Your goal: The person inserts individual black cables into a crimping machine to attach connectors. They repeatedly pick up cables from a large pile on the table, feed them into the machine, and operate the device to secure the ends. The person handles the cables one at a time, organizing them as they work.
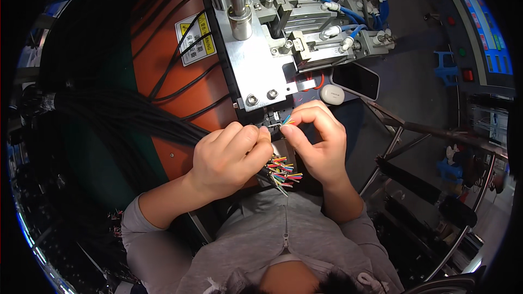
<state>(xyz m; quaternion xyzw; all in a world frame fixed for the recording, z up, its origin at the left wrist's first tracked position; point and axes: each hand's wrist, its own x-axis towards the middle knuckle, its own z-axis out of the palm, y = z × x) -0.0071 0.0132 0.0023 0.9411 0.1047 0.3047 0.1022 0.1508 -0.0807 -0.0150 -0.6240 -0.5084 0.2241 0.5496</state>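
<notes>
- Black cables [117,110] sweep in from the left over the orange counter [177,163]; judging by their bulk, they need slack so that none drags at the working end.
- The left hand [231,155] is closed, thumb against forefinger, just below the machine's edge; what it grips is hidden. It would serve best as a steady anchor, close to the wire tips.
- The silver plate [256,71] of the machine stands above both hands; fingertips are best kept out from beneath it.
- More stripped ends [283,173] fan out below and between the hands, near the lap; these look easy to snag, so the wrists should stay above them.
- The coloured wires [287,121], blue and yellow to orange among them, sit just right of the left fingertips, in front of the small black fixture [269,118].
- The right hand [321,139] is clamped on them between thumb and forefinger. A light pinch, with strands spread singly, should avoid bending or crossing them.
- A white case [332,94] lies just beyond that hand.
</notes>
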